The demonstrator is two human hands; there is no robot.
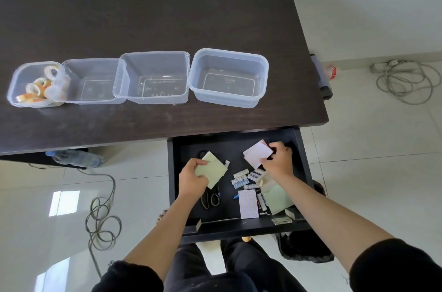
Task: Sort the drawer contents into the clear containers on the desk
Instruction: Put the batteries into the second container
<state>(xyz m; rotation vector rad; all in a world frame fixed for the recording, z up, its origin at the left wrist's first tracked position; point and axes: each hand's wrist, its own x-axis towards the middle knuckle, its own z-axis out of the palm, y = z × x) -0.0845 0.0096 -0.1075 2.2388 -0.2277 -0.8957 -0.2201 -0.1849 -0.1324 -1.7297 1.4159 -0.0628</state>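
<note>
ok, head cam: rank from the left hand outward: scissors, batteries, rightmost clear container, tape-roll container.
From the left hand, which holds a pale green note pad:
1. Scissors, just below it in the drawer.
2. Batteries, to its right, mid-drawer.
3. Rightmost clear container, on the desk above the drawer.
4. Tape-roll container, far left end of the row.

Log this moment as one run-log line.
left hand: holds green sticky notes | right hand: holds pink sticky notes | both over drawer | three containers empty
</note>
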